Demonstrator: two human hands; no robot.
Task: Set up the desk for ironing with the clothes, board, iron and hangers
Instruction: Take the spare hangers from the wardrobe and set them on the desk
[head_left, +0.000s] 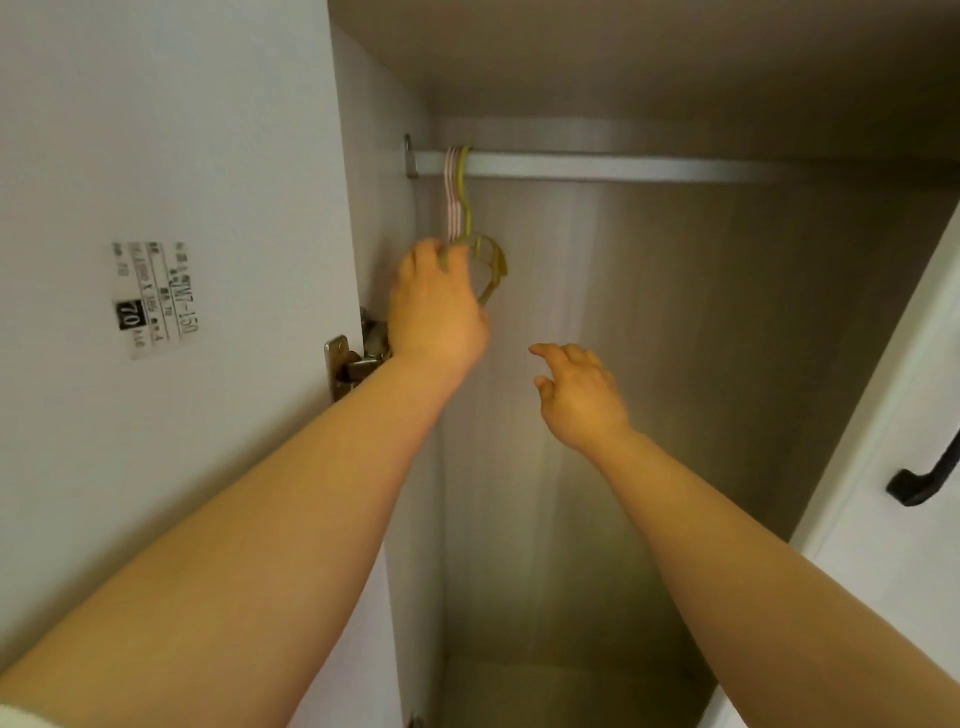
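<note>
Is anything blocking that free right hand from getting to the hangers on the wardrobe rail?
Nothing visible does. The right hand hangs open in bare space inside the wardrobe, below and right of the hangers hooked on the rail. The left hand already grips their lower part.

Inside the wardrobe (675, 364), rail (623, 167) across the top, hangers (457, 197) bunched at its left end beside the side wall. Left hand (436, 306) on the hangers, below the rail; right hand (579, 395) lower and to the right, apart. Door (156, 156) with label (153, 299) left, hinge (348, 364) at its edge. Handle (930, 478) far right.
</note>
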